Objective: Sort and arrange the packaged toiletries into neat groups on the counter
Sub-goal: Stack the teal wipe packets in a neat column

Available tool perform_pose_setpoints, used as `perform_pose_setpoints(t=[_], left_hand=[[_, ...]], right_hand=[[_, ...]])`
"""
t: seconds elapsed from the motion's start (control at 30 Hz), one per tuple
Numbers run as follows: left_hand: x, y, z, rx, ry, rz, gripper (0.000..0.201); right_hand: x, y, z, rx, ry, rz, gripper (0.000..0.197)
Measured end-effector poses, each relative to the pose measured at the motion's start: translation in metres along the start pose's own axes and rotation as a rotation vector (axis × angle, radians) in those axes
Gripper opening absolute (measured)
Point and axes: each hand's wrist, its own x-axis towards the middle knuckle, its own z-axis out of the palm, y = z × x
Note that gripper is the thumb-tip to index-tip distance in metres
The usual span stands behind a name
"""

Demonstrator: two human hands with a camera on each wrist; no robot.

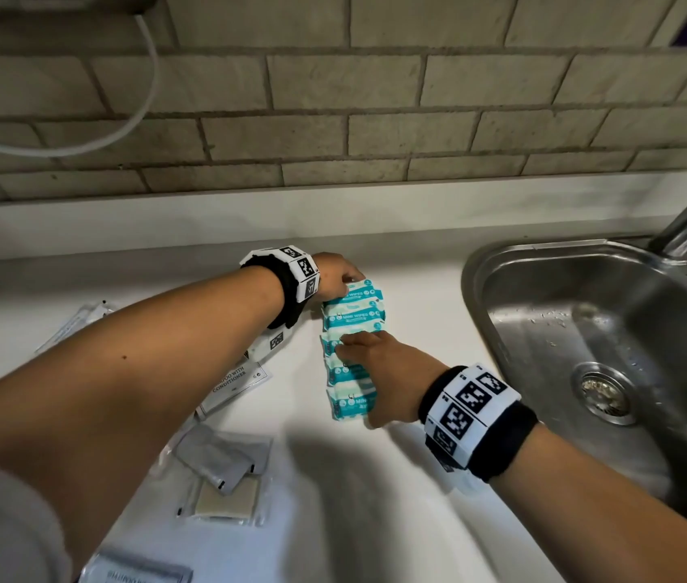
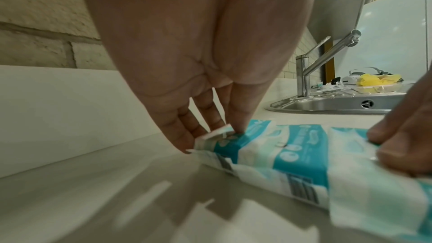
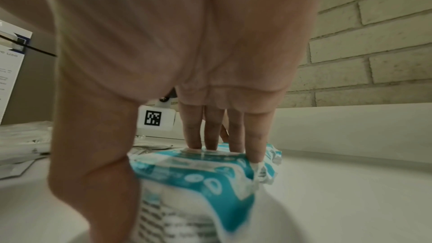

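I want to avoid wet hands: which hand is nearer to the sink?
Right. The right hand rests on the wipes row, on the side toward the sink; the left hand pinches the row's far end, farther away.

We read "MINI WIPES" on the teal-and-white wipe packs [image 1: 353, 316] in the head view, clearest on the two packs farthest from the camera; the nearest pack shows only "MINI". We read "CONDITIONER", preceded by a partly covered "…POO WITH", on the white sachet [image 1: 235, 385] beside the row. On the paper sheet [image 3: 10, 73] in the right wrist view, we read only "use". The remaining print is too blurred to read.
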Motion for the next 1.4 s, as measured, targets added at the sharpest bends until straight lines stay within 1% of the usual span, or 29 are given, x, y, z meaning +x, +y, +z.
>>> perform_pose_setpoints(t=[0.2, 0.27, 0.3, 0.37, 0.43, 0.47, 0.53, 0.6, 0.63, 0.7, 0.73, 0.8, 0.87, 0.9, 1.07, 1.17, 1.27, 1.4], left_hand=[[-0.004, 0.002, -0.001, 0.009, -0.015, 0.0, 0.04], [-0.006, 0.001, -0.001, -0.011, 0.001, -0.025, 0.042], [-0.007, -0.001, -0.002, -0.04, 0.028, -0.045, 0.045], [-0.013, -0.006, -0.006, -0.11, 0.126, -0.095, 0.047], [-0.021, -0.014, -0.006, -0.211, 0.24, -0.166, 0.042], [-0.024, -0.019, -0.005, -0.286, 0.276, -0.214, 0.037], [-0.032, -0.025, 0.005, -0.544, 0.29, -0.321, 0.024], [-0.038, -0.028, 0.017, -0.749, 0.263, -0.365, 0.018], [-0.04, -0.028, 0.022, -0.818, 0.25, -0.37, 0.018], [-0.046, -0.022, 0.028, -0.896, 0.237, -0.361, 0.005], [-0.048, -0.018, 0.029, -0.913, 0.233, -0.363, 0.005], [-0.048, -0.016, 0.03, -0.923, 0.239, -0.378, 0.014], [-0.049, -0.013, 0.029, -0.929, 0.254, -0.392, 0.015], [-0.049, -0.013, 0.029, -0.934, 0.26, -0.398, 0.015], [-0.052, -0.008, 0.027, -0.935, 0.271, -0.413, 0.017], [-0.056, -0.005, 0.025, -0.931, 0.27, -0.424, 0.011], [-0.063, -0.004, 0.025, -0.93, 0.246, -0.432, 0.012], [-0.075, -0.002, 0.033, -0.93, 0.21, -0.433, 0.02]], right_hand=[[0.002, 0.001, -0.001, -0.031, -0.018, -0.006, 0.091], [0.001, 0.003, -0.004, -0.021, -0.042, -0.015, 0.095], [0.0, 0.005, -0.005, 0.013, -0.058, -0.014, 0.098], [-0.001, 0.01, -0.011, 0.194, -0.046, 0.014, 0.097], [0.001, 0.019, -0.019, 0.362, 0.091, 0.06, 0.082], [0.005, 0.024, -0.023, 0.37, 0.17, 0.1, 0.074], [0.016, 0.034, -0.029, 0.341, 0.266, 0.202, 0.063], [0.029, 0.041, -0.035, 0.319, 0.271, 0.297, 0.057], [0.035, 0.044, -0.037, 0.309, 0.253, 0.335, 0.055], [0.045, 0.046, -0.039, 0.293, 0.211, 0.381, 0.052], [0.048, 0.047, -0.038, 0.288, 0.197, 0.389, 0.049], [0.054, 0.046, -0.036, 0.275, 0.189, 0.384, 0.039], [0.059, 0.046, -0.031, 0.267, 0.195, 0.379, 0.028], [0.06, 0.047, -0.03, 0.273, 0.2, 0.381, 0.026], [0.059, 0.047, -0.031, 0.275, 0.181, 0.382, 0.031], [0.054, 0.045, -0.032, 0.262, 0.167, 0.377, 0.036], [0.046, 0.044, -0.031, 0.275, 0.151, 0.374, 0.039], [0.034, 0.044, -0.025, 0.291, 0.132, 0.416, 0.032]])
